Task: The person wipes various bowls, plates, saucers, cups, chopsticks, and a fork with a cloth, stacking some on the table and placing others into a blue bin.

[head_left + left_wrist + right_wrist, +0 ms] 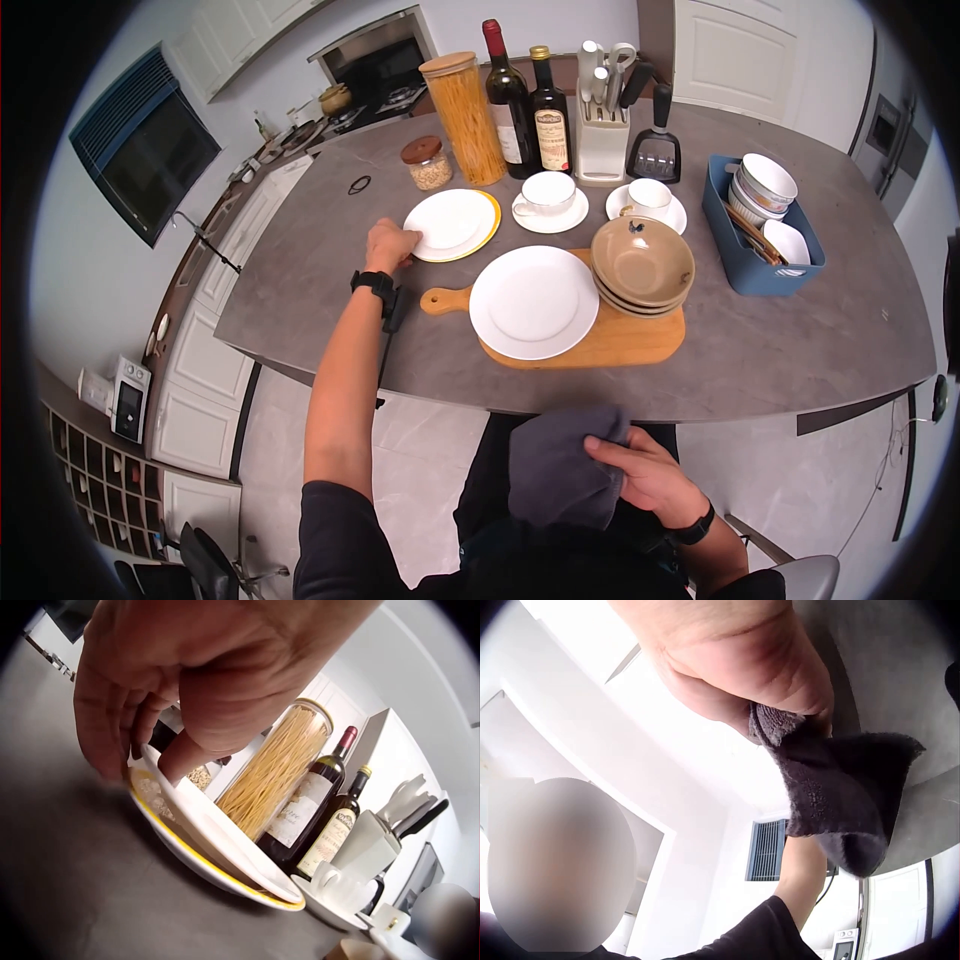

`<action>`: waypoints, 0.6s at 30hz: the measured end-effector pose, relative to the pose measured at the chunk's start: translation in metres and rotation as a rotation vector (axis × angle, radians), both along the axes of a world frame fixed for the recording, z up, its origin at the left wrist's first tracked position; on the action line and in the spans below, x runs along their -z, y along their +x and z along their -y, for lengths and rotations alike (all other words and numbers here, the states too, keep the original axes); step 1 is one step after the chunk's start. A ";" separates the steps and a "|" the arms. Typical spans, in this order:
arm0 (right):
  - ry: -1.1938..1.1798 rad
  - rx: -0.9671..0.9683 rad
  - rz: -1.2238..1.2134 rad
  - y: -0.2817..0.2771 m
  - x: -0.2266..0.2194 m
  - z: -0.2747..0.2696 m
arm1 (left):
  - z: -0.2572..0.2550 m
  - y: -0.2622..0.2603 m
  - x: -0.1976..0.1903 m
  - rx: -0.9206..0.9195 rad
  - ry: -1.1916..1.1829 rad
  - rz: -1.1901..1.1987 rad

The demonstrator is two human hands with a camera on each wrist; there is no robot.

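My left hand (pixel 390 245) pinches the near-left rim of a white plate (pixel 450 222), thumb on the upper face. Under it lies a yellow-rimmed plate (pixel 196 871); in the left wrist view the upper plate is tilted, its gripped side raised off the lower one. Close to my body, my right hand (pixel 655 478) holds a dark grey cloth (pixel 562 470), which hangs down in folds from the fingers in the right wrist view. A larger white plate (pixel 535 303) sits on a wooden cutting board (pixel 640 345), with stacked brown bowls (pixel 640 262) at its right.
Behind the plates stand a pasta jar (pixel 468 120), a small lidded jar (pixel 428 165), two bottles (pixel 512 115) and a knife block (pixel 602 145). Two cups on saucers (pixel 548 195) are in front of these. A blue bin (pixel 755 262) with bowls stands right.
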State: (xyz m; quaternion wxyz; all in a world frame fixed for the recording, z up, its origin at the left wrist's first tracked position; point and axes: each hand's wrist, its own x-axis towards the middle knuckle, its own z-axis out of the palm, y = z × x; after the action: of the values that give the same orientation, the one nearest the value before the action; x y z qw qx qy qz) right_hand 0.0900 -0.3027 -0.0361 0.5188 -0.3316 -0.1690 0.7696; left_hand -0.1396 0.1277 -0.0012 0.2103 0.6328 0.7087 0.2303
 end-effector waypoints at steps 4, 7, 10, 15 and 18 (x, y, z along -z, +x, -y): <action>-0.011 0.177 -0.106 0.013 0.005 0.011 | 0.008 -0.002 -0.013 0.057 0.112 -0.030; 0.081 0.307 -0.174 0.013 -0.002 0.008 | 0.044 -0.001 -0.016 0.084 0.206 0.736; 0.231 0.459 -0.084 0.011 -0.011 -0.005 | 0.097 -0.005 -0.023 0.206 0.143 0.966; 0.956 0.494 1.406 -0.003 -0.069 -0.071 | 0.196 0.006 -0.025 0.270 -0.293 1.566; 1.073 0.183 1.967 -0.023 -0.054 -0.106 | 0.246 0.014 -0.023 0.401 -0.445 1.754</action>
State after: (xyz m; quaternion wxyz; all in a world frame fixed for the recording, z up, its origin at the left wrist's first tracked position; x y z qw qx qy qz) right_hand 0.0669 -0.1968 0.0176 0.2900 -0.5398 -0.7892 -0.0402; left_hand -0.1261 -0.1180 0.0214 0.8239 0.2879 0.2009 0.4448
